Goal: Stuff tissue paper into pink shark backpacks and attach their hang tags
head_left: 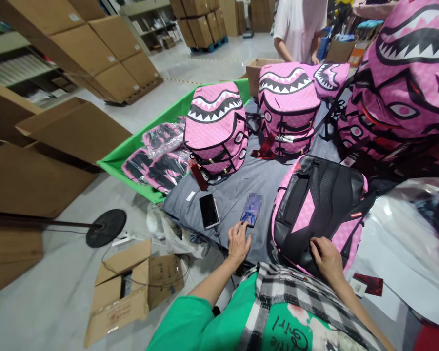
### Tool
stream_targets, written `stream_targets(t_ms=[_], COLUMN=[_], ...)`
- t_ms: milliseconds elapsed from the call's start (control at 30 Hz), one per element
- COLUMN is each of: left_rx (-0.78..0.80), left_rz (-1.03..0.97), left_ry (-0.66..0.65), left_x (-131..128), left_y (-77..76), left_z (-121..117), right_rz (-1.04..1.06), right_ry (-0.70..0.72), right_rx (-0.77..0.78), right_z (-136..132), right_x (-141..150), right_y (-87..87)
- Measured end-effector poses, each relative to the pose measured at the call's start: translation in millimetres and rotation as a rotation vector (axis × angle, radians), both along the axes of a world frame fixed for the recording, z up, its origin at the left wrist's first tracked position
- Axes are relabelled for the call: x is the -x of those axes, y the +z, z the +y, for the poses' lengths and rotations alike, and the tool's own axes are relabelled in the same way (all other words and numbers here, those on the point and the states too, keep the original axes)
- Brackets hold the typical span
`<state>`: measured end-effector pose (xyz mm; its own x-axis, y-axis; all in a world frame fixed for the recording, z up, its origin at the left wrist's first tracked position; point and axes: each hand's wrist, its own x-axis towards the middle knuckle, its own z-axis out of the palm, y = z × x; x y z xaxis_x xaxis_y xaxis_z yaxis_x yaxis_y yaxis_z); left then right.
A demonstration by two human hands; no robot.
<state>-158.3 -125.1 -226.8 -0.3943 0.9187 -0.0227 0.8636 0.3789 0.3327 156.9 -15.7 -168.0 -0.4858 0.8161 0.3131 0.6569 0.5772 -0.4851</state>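
At lower centre, the left hand (239,242), fingers loosely apart, touched a purple-faced smartphone (251,209), while at lower right the right hand (326,257), its grip indeterminable, rested on a back-panel-up backpack (320,209), pink shark-mouth backpacks (215,127) lying beyond, upper centre.

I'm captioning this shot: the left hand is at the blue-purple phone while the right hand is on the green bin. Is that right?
Not quite: the head view shows the right hand on the pink-and-black backpack. The left hand is indeed at the blue-purple phone.
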Motion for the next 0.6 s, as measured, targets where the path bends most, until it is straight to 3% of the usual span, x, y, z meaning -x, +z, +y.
stream_targets(t_ms=[133, 300, 400, 600], left_rx=[0.003, -0.004, -0.012, -0.054], left_rz=[0.027, 0.053, 0.063, 0.057], left_ry=[-0.052, -0.076, -0.097, -0.069], left_x=[-1.3, 1.6, 6.9, 28.3], left_y=[-8.3, -17.6, -20.1, -19.0], left_z=[-20.5, -16.1, 4.2, 81.7], right_rz=[-0.022, 0.003, 0.013, 0.000], right_ry=[-0.005, 0.019, 0.022, 0.009], right_rx=[0.016, -0.074, -0.081, -0.034], right_z=[0.6, 0.5, 0.8, 0.8], right_x=[0.3, 2.8, 3.3, 0.3], right_y=[0.2, 4.0, 5.1, 0.3])
